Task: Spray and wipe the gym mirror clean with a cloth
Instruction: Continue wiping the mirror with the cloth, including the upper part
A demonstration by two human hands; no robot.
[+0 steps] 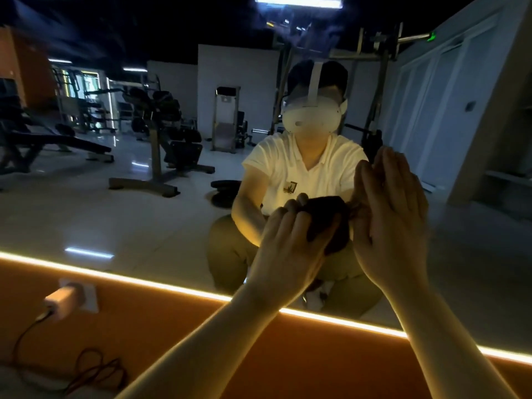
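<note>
Left hand [290, 237] is clamped on a dark bunched cloth [331, 223], centre-right of frame, held against or just at the mirror [144, 197]; real contact can't be told. Right hand [391, 214] is flat, fingers together and straight, holding nothing, just beside the cloth on its right. It looks close to the glass; touching or not, can't tell.

The mirror fills the upper two thirds of the frame. Its lower edge is marked by a glowing light strip [172, 286] running diagonally from left to lower right. Below that, an orange wall [259, 355] with a socket and charger [72, 298] at lower left, and a cable [95, 370] trailing down.

No spray bottle in view anywhere. No visible droplets, foam or streaks on the glass, but the light is dim, so wet or dry can't be judged.

Progress: wiping stage looks likely, low on the mirror near the bottom edge. Whether spraying is done can't be confirmed. Nothing marks cleaned areas from uncleaned ones. The large upper and left areas of glass are out of the hands' present reach, so probably much wiping is left, or it is done and this is the last low patch. Can't settle which.
</note>
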